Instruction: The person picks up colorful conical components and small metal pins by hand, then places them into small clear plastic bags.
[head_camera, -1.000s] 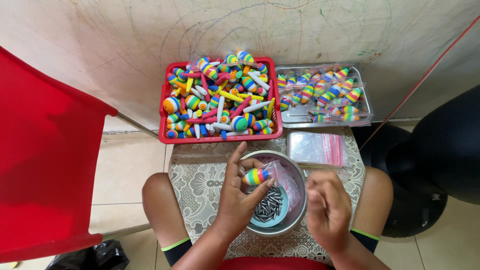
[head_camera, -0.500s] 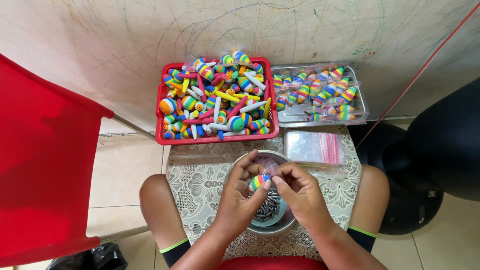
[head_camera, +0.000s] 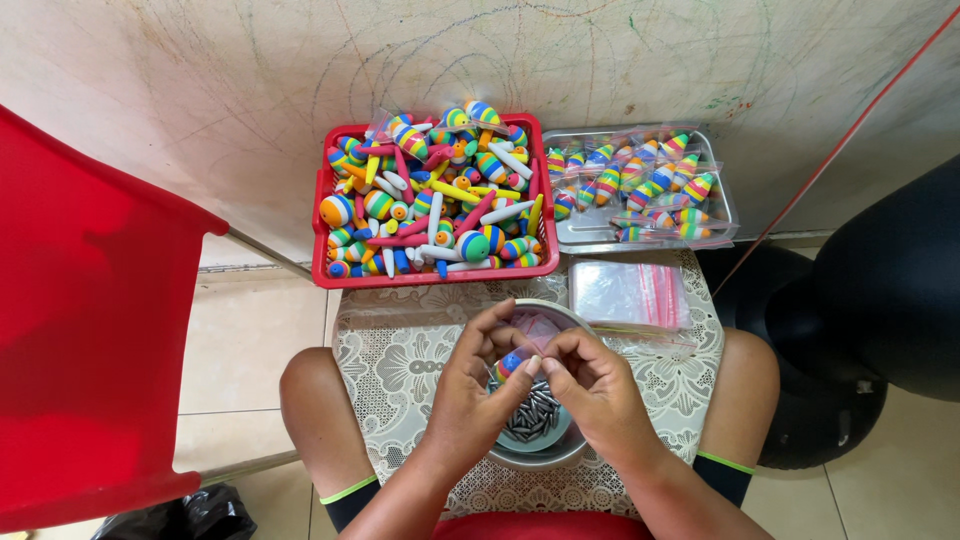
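Note:
My left hand (head_camera: 476, 392) pinches a small rainbow-striped float (head_camera: 510, 362) between thumb and fingers, just above a round metal bowl (head_camera: 548, 452) on my lap. My right hand (head_camera: 590, 388) meets it fingertip to fingertip, its thumb and forefinger touching the float's end; whether it holds anything small I cannot tell. Several dark metal weights (head_camera: 535, 420) lie in the bowl under both hands. A lace-patterned cloth (head_camera: 400, 350) covers the board beneath the bowl.
A red basket (head_camera: 322, 268) beyond the bowl is heaped with striped floats and coloured sticks. To its right a metal tray (head_camera: 720, 200) carries bagged floats, with a stack of clear zip bags (head_camera: 625, 292) in front. Red chair (head_camera: 90, 330) left, dark rounded object (head_camera: 880, 300) right.
My right hand has come in from the bowl's right side to meet the left hand at the float. The left hand has lowered the float slightly over the bowl.

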